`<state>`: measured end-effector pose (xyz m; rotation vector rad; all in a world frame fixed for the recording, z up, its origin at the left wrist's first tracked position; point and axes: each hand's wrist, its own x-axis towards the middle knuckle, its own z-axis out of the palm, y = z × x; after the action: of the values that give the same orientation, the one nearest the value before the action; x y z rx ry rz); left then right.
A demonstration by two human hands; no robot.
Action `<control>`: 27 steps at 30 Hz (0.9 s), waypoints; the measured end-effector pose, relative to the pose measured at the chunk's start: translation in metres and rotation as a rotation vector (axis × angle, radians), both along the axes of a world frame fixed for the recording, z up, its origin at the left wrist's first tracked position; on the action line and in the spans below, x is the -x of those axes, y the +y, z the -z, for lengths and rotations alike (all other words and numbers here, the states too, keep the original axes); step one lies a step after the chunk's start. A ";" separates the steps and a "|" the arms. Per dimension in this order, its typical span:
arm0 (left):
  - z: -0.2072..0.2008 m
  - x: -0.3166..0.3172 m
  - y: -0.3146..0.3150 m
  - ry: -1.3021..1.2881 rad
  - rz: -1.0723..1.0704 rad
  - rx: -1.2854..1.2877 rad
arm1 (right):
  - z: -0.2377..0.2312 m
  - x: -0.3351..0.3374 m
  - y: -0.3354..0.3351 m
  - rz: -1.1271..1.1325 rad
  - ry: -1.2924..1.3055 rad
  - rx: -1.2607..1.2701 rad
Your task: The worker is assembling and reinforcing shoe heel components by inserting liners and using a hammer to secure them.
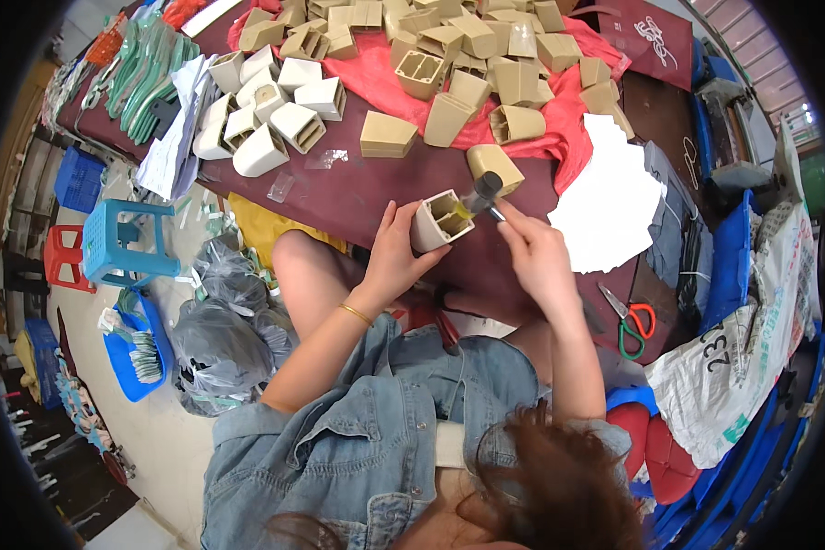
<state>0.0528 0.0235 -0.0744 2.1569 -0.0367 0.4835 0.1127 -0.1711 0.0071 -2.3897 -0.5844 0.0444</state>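
My left hand [397, 249] is closed around a cream, hollow, box-like plastic piece [425, 231], its open end with inner ribs tilted up and to the right. My right hand [538, 249] grips a small mallet [487, 185] by its handle. The mallet has a dark head and a yellowish end, which is at the open end of the cream piece; whether it touches cannot be made out. Just beyond the mallet, a tan hollow piece [501, 170] lies on the maroon-covered table [357, 188].
Many tan pieces [468, 90] are heaped on red cloth [367, 78], with several cream ones [262, 151] to their left. White paper [610, 206] and scissors [631, 323] lie at right. Left on the floor are a blue stool [128, 243] and grey bags [220, 344].
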 end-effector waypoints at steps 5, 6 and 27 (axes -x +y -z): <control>-0.004 0.000 -0.007 0.032 -0.019 -0.043 | 0.011 0.028 -0.003 0.040 -0.094 0.022; -0.004 0.000 -0.005 0.028 -0.024 -0.045 | 0.014 0.030 -0.004 0.044 -0.040 -0.040; -0.006 -0.009 0.014 0.054 -0.144 -0.248 | 0.009 0.015 0.031 -0.156 -0.366 0.185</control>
<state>0.0617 0.0379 -0.0687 2.4268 0.0943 0.5258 0.0982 -0.1406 -0.0023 -2.5436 -0.9745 -0.2882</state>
